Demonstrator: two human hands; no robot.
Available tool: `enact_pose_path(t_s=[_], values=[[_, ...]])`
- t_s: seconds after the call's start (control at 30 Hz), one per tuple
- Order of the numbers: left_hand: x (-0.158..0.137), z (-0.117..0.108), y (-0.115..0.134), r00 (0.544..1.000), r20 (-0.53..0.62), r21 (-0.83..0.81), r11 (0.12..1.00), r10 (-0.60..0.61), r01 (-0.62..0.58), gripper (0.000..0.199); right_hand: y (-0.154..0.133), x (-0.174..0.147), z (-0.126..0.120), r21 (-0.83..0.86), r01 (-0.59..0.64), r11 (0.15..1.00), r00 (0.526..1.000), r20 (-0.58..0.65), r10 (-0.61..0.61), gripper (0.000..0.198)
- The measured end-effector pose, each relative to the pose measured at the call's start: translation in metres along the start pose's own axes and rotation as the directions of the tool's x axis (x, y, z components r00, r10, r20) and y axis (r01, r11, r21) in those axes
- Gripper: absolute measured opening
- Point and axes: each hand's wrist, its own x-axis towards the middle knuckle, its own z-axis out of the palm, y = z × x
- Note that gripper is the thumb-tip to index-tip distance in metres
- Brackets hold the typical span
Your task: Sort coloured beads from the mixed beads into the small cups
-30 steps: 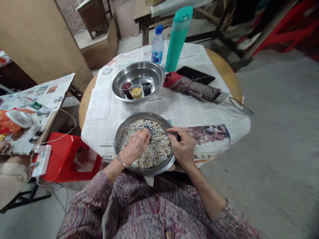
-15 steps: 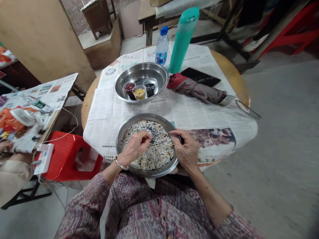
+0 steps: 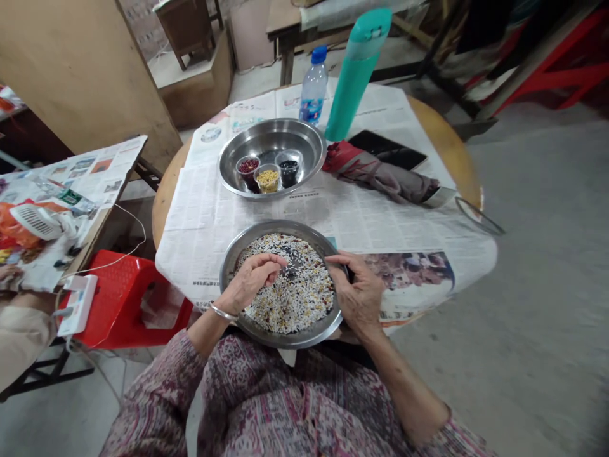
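A shallow metal basin (image 3: 232, 254) sits at the table's near edge, tilted slightly toward me. Spread over its bottom is a mix of white grains (image 3: 292, 308) with yellow, dark red and black beans among them. Over the mix hovers my left hand (image 3: 254, 279), fingertips pinched together; anything between them is too small to make out. My right hand (image 3: 359, 289) grips the basin's right rim, thumb toward the inside. Farther back, a second metal basin (image 3: 309, 143) holds clear cups of red beans (image 3: 248, 166), yellow beans (image 3: 268, 180) and black beans (image 3: 288, 166).
Newspaper (image 3: 190, 216) covers the round table. A water bottle (image 3: 313, 89), a teal bottle (image 3: 356, 76), a folded umbrella (image 3: 380, 171) and a dark tablet-like slab (image 3: 387, 149) stand or lie behind. On the left are a red stool (image 3: 118, 298), a power strip (image 3: 78, 304) and another person's arm (image 3: 21, 330).
My left hand has shifted slightly left over the grains, fingers still pinched. My right hand stays on the rim. The view has moved a little.
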Motion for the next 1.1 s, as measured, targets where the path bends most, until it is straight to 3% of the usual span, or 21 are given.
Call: enact_pose_path(t_s=[0.27,0.4,0.53,0.8,0.97,1.1], values=[[-0.001,0.000,0.015,0.998,0.015,-0.190,0.979,-0.067,0.068,0.015,0.003,-0.001,0.001,-0.003,0.006,1.000,1.000,0.003,-0.006,0.015],[0.005,-0.003,0.022,0.999,0.032,-0.253,0.966,-0.035,0.042,0.021,0.003,-0.001,0.001,-0.004,0.007,1.000,1.000,0.013,-0.007,0.015],[0.016,-0.011,0.045,1.000,0.007,-0.284,0.959,0.005,-0.003,0.023,0.001,-0.001,0.001,-0.001,0.003,1.000,1.000,0.020,-0.003,0.015],[0.086,-0.043,0.106,0.951,-0.193,-0.203,0.939,0.241,-0.279,0.020,0.004,-0.001,0.003,0.010,0.016,1.000,1.000,0.002,-0.016,0.015],[0.130,-0.050,0.125,0.938,-0.279,-0.139,0.957,0.208,-0.254,0.017,0.005,-0.002,0.003,0.024,0.008,1.000,1.000,0.026,-0.009,0.014],[0.143,-0.047,0.131,0.929,-0.298,-0.058,0.968,0.218,-0.246,0.020,0.008,-0.003,0.003,0.033,-0.008,0.999,1.000,0.027,0.007,0.015]])
